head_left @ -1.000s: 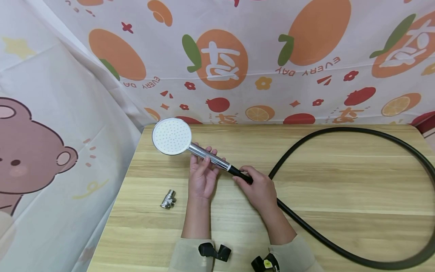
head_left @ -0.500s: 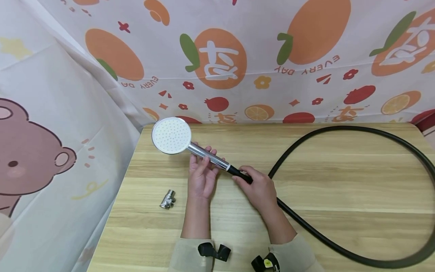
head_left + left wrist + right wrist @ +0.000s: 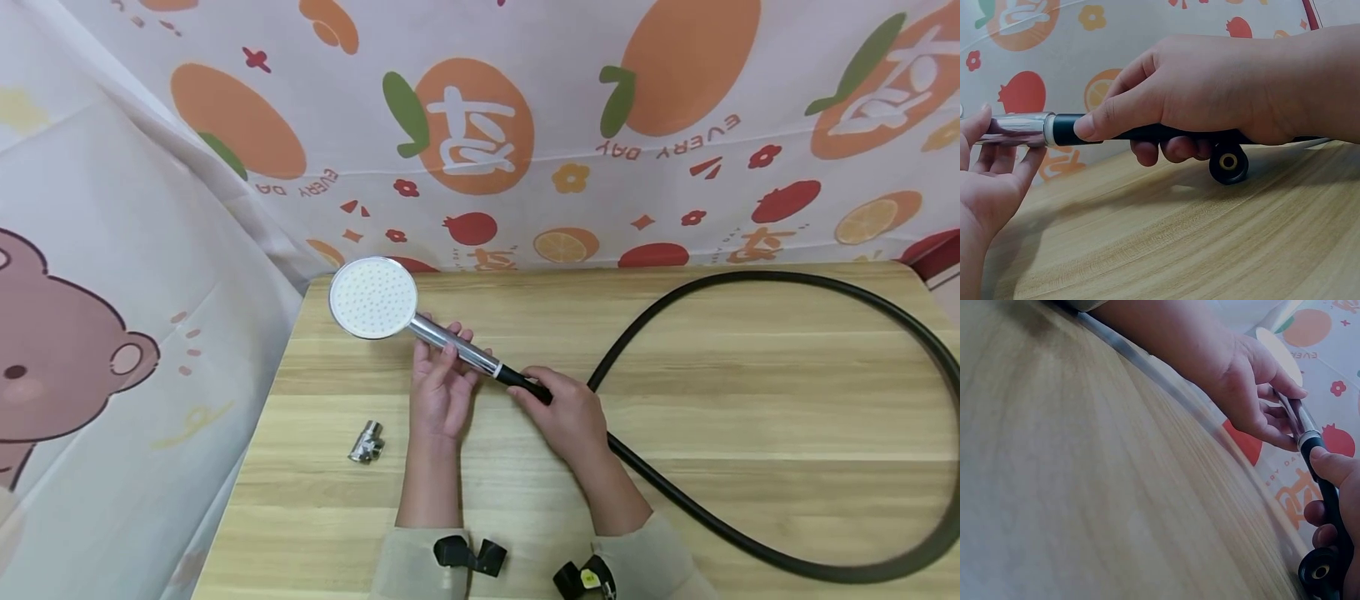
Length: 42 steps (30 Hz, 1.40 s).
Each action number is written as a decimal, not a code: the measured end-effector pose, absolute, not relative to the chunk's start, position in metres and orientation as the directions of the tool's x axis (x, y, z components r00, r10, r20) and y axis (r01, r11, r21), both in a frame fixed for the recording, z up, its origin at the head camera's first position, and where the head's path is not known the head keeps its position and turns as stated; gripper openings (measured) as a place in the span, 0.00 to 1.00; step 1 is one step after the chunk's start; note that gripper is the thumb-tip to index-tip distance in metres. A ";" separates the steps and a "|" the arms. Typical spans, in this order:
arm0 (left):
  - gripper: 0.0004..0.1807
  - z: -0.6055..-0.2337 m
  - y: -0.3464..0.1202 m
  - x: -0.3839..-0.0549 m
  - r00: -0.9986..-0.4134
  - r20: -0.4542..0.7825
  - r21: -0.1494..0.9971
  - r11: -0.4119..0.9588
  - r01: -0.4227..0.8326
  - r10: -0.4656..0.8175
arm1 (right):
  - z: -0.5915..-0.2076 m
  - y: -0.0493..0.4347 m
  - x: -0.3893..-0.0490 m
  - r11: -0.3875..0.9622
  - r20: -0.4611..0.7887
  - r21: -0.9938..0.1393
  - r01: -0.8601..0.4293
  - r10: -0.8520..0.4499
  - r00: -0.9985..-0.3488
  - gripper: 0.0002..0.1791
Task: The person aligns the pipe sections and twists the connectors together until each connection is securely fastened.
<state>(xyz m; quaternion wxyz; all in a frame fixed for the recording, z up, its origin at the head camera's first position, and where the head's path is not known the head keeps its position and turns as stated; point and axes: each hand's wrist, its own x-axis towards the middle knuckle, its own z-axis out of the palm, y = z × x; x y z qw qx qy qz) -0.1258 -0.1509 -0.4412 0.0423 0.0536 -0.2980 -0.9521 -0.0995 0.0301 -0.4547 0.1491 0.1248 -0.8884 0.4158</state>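
Observation:
A shower head point(image 3: 373, 297) with a round white spray face and chrome handle is held above the table. My left hand point(image 3: 437, 400) supports the handle from below, its thumb and fingertips pinching the chrome. At the handle's lower end, a white ring meets the black end of a shower hose point(image 3: 757, 542). My right hand point(image 3: 568, 415) grips that black end, thumb on top and fingers curled beneath, as the left wrist view also shows. Below the right hand's fingers, the hose's other end shows as a round black connector point(image 3: 1229, 164) with a brass-coloured centre.
A small chrome angle valve point(image 3: 367, 442) lies on the wooden table point(image 3: 300, 517), left of my left forearm. The black hose makes a wide loop over the table's right side. A fruit-print cloth point(image 3: 570, 92) hangs behind the far edge, and a bear-print cloth point(image 3: 187, 275) on the left.
The head view has shifted slightly, so everything sits a little further left in it. Both hands keep the same hold on the shower head and hose.

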 end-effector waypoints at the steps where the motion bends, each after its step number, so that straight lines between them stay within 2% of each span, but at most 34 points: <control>1: 0.32 -0.441 -0.151 -0.126 -0.990 -0.078 0.575 -0.816 0.050 -0.115 | -0.455 0.030 -0.100 0.625 0.368 -0.701 -0.345 -0.098 -0.925 0.13; 18: 0.30 -0.442 -0.150 -0.126 -0.993 -0.056 0.549 -0.834 0.059 -0.107 | -0.454 0.030 -0.100 0.629 0.377 -0.695 -0.348 -0.093 -0.922 0.13; 42: 0.32 -0.440 -0.150 -0.124 -0.995 -0.055 0.557 -0.829 0.043 -0.088 | -0.452 0.029 -0.098 0.673 0.297 -0.678 -0.295 -0.116 -0.948 0.17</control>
